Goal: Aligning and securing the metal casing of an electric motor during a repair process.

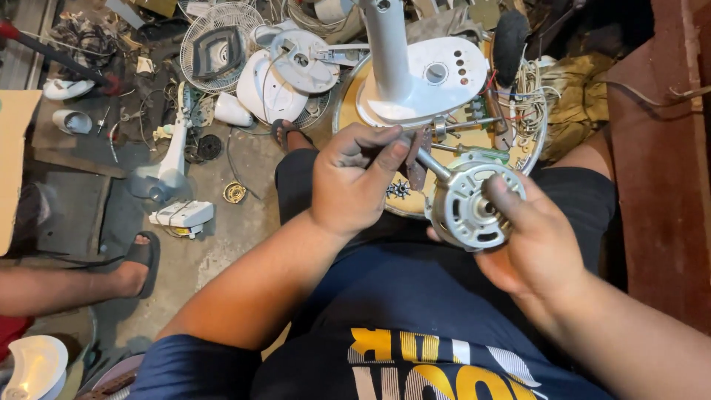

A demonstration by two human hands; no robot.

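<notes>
Motor (466, 207) (silver, round) gripped by right hand (529, 244); left hand (352, 185) fingers pinch its shaft (432, 164).

A single head-worn camera looks steeply down from close above the person's lap. Both hands fill the frame centre; the floor (222, 252) occupies the upper left.

I see a shiny silver motor (468, 204) with a grey metal rod. The fan base (422, 78) behind it is white, on a yellow round tray (348, 111). My shirt (415, 348) is dark blue with yellow and white letters. My shorts (585, 192) are black. The floor (222, 244) is grey, and another white fan (174, 185) lies there.
</notes>
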